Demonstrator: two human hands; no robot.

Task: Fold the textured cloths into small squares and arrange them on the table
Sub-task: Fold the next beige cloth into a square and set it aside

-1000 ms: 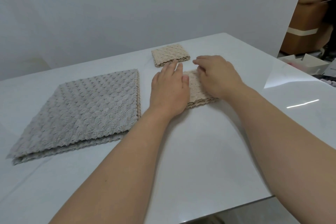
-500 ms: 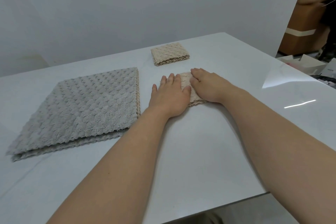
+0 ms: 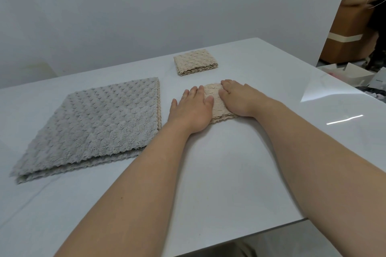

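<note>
A small folded beige textured cloth [image 3: 217, 104] lies on the white table [image 3: 229, 162] under both my hands. My left hand [image 3: 191, 110] presses flat on its left side, fingers straight. My right hand [image 3: 240, 100] presses flat on its right side. Only a strip of this cloth shows between them. A second beige cloth [image 3: 195, 61], folded into a small square, sits just behind, apart from my hands. A large grey textured cloth [image 3: 92, 123], folded once with a beige layer under it, lies to the left.
A plain wall runs behind the table. The table's right edge and near edge are in view. Beyond the right edge stand white boxes [image 3: 351, 73] and a brown cabinet [image 3: 346, 37].
Both hands slid toward me over the small beige cloth and flattened on it; the right hand's fingers, earlier bent at the cloth's far edge, now lie straight.
</note>
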